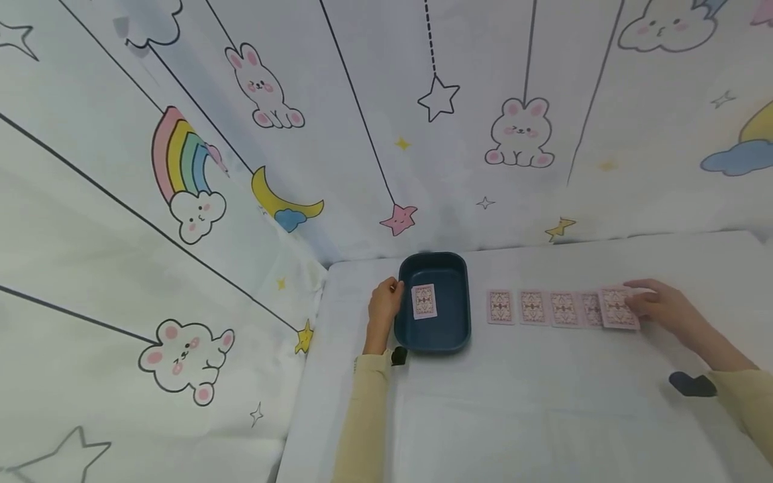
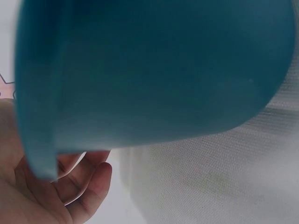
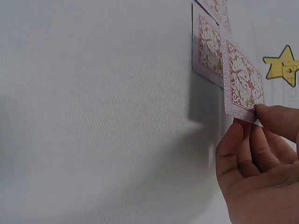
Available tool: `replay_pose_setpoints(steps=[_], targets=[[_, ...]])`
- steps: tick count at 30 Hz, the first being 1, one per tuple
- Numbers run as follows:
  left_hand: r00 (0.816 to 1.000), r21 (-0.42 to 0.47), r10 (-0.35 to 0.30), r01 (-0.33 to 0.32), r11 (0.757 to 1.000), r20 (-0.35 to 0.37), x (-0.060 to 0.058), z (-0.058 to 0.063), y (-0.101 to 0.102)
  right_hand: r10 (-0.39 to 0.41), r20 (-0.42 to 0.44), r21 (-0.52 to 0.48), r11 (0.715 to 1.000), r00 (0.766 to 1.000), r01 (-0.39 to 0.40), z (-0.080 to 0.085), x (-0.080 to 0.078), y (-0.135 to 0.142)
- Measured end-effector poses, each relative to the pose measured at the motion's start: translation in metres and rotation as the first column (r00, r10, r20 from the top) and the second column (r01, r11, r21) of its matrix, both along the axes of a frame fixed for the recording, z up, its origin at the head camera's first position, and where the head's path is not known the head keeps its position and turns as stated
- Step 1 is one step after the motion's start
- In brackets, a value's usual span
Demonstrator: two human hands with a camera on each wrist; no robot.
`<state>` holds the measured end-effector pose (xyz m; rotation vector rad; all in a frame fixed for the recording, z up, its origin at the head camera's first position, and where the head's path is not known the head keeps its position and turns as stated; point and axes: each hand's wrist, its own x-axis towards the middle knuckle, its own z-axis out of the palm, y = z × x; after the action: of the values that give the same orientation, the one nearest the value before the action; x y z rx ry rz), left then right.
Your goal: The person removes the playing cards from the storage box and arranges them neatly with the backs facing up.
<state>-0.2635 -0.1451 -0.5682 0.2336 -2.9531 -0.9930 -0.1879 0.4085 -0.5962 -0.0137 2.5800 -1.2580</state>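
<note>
A dark blue-green tray (image 1: 447,334) stands on the white table, and one playing card (image 1: 424,301) lies back up inside it. My left hand (image 1: 386,305) grips the tray's left rim; the left wrist view shows curled fingers (image 2: 96,186) beneath the rim of the tray (image 2: 168,70). At the right end of a row, my right hand (image 1: 667,312) pinches a playing card (image 1: 617,308) by its edge. In the right wrist view this card (image 3: 244,77) is raised and tilted off the surface, thumb on its patterned back. It partly covers the neighbouring card (image 1: 591,309).
More playing cards lie back up between the tray and my right hand, among them the leftmost card (image 1: 500,307) and a card (image 1: 565,309) farther right. A white cloth wall (image 1: 356,235) with cartoon prints rises behind the table (image 1: 483,416) and along its left side.
</note>
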Motion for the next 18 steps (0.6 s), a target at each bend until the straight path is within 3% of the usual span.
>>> replay_pose_setpoints(steps=[9, 18], targets=[[1.000, -0.017, -0.004, 0.004, 1.000, -0.002, 0.001, 0.001, 0.000, -0.020, 0.074, 0.078, 0.997, 0.997, 0.014, -0.001, -0.001, 0.016], [1.000, -0.023, -0.002, 0.002, 1.000, -0.006, 0.001, 0.002, 0.000, -0.041, 0.048, 0.118, 0.992, 0.998, 0.035, -0.002, 0.002, 0.020]])
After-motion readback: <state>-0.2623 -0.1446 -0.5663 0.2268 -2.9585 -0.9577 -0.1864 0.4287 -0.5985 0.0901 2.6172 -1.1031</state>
